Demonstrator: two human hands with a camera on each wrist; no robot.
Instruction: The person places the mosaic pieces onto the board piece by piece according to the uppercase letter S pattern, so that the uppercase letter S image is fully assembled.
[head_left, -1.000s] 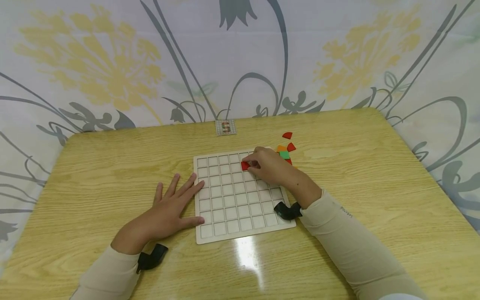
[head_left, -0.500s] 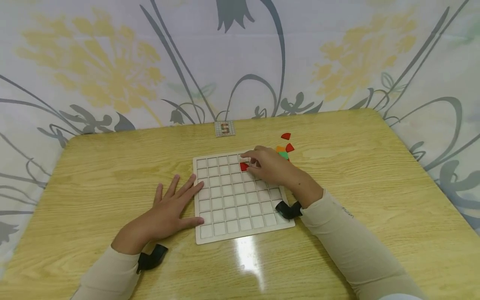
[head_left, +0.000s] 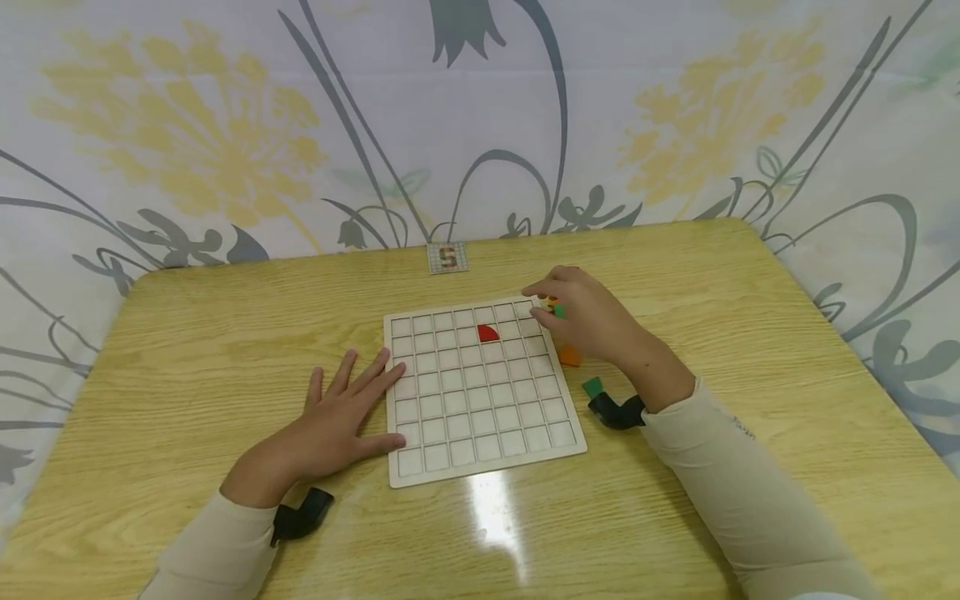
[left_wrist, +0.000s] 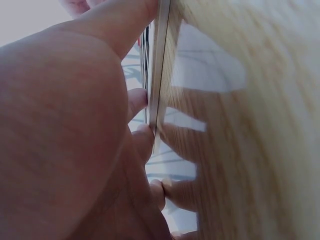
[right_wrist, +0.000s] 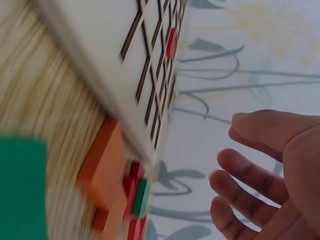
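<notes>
A pale gridded board lies on the wooden table, with one red quarter-circle tile in a cell of its second row from the back. My left hand rests spread at the board's left edge; its thumb and index fingertips touch the rim. Over the board's back right corner hovers my right hand, fingers apart and holding nothing. Below and beside it lie an orange tile and a green tile, partly covered by the hand. The right wrist view shows red tiles among them.
A small card with an S-shaped pattern on a grid lies at the table's back edge. Another green tile sits right of the board, beside the black wrist camera. A flowered cloth hangs behind the table.
My right hand has let go of the red quarter-circle tile and moved right, off the cell toward the loose tiles. The tile stays on the board. My left hand has not moved.
</notes>
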